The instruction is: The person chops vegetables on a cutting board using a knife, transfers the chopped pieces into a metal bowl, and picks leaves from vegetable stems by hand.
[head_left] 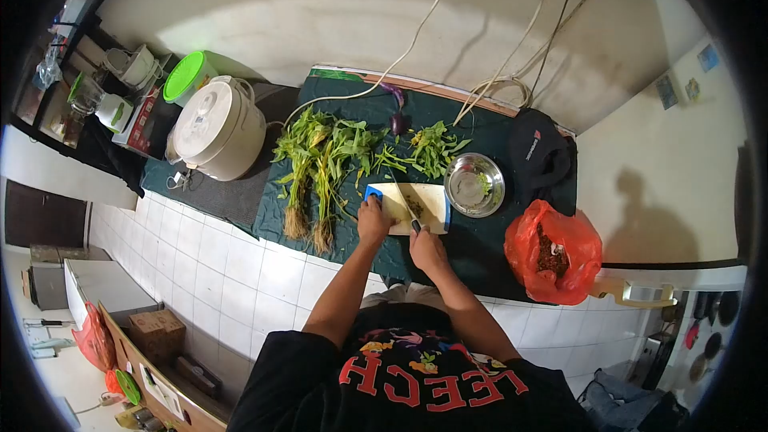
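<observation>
My right hand [428, 248] is closed round the dark handle of a knife [406, 199], its blade slanting up and left over the white cutting board [436, 202]. Small dark bits [415, 207] lie on the board beside the blade. At the board's left edge, near its blue corner, is my left hand [374, 220], with fingers bent; whether they grip the board is unclear. A steel bowl [474, 185] with some green pieces stands right of the board. Behind the board lie loose leaves [434, 149], and to the left are leafy bunches with roots [323, 168].
A purple eggplant [399, 122] lies at the back. Further right are a black cap [540, 148] and an open red plastic bag [554, 252]. A white rice cooker [220, 128] stands left. Cables [496, 80] hang down the wall to the table.
</observation>
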A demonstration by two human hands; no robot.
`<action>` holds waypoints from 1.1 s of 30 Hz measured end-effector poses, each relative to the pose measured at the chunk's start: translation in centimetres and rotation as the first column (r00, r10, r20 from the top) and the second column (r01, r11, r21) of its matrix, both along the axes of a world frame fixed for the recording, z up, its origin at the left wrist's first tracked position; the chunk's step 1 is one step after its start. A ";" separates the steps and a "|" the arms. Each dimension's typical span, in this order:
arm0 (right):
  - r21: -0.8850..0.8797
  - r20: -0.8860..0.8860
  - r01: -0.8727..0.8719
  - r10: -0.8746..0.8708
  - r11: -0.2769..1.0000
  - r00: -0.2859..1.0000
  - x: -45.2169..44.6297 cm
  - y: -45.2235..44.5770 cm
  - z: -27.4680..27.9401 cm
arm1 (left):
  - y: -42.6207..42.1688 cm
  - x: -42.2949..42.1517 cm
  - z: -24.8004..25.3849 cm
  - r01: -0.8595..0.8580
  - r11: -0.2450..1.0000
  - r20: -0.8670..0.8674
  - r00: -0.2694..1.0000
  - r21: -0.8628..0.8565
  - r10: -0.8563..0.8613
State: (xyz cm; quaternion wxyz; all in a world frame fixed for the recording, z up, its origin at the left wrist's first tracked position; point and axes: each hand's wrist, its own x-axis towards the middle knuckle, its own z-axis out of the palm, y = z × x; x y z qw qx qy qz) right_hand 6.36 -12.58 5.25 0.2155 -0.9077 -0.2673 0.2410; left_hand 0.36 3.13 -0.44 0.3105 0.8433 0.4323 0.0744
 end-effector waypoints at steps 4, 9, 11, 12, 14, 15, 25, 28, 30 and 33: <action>-0.029 -0.004 0.027 -0.028 0.999 1.000 -1.6 -1.5 -0.3 | 0.4 -0.1 -0.5 -0.001 0.999 -0.011 1.000 -0.041 0.000; -0.030 -0.007 0.037 -0.037 0.999 0.999 -1.1 -0.5 -0.1 | 0.8 -0.1 -1.1 0.039 0.999 0.038 0.999 0.000 -0.039; -0.022 -0.018 0.029 -0.030 0.999 0.999 -0.8 -0.2 -0.1 | 0.7 0.0 -0.5 0.022 1.000 0.015 1.000 -0.017 -0.021; -0.003 0.005 0.018 -0.018 1.000 1.000 -1.1 -0.4 -0.2 | 0.6 0.1 -0.5 0.001 0.999 -0.009 1.000 -0.033 -0.001; 0.013 0.028 0.007 -0.008 1.000 1.000 -2.0 -1.0 -0.4 | 0.6 0.0 -0.5 0.008 1.000 -0.002 1.000 -0.019 -0.009; -0.004 -0.008 0.045 -0.045 0.999 0.999 -2.6 -1.4 -0.7 | 0.6 -0.1 -0.7 0.015 1.000 0.003 1.000 -0.004 -0.015; -0.066 -0.019 0.063 -0.064 0.996 0.998 -2.3 0.0 0.5 | 0.4 0.0 1.2 -0.024 0.993 -0.034 0.999 -0.115 0.020; -0.040 -0.051 0.065 -0.067 0.997 0.996 -2.8 -0.9 -1.5 | 0.1 -0.3 0.1 -0.018 0.997 -0.028 0.999 -0.079 0.016; 0.020 -0.031 0.059 -0.058 0.998 0.998 -2.5 -0.4 -1.7 | 0.4 -0.2 -0.7 0.000 0.999 0.020 1.000 -0.035 0.001; 0.014 -0.004 0.052 -0.051 0.999 0.999 -1.9 0.6 -0.2 | 0.4 -0.1 -0.6 0.000 0.999 0.005 1.000 -0.040 0.000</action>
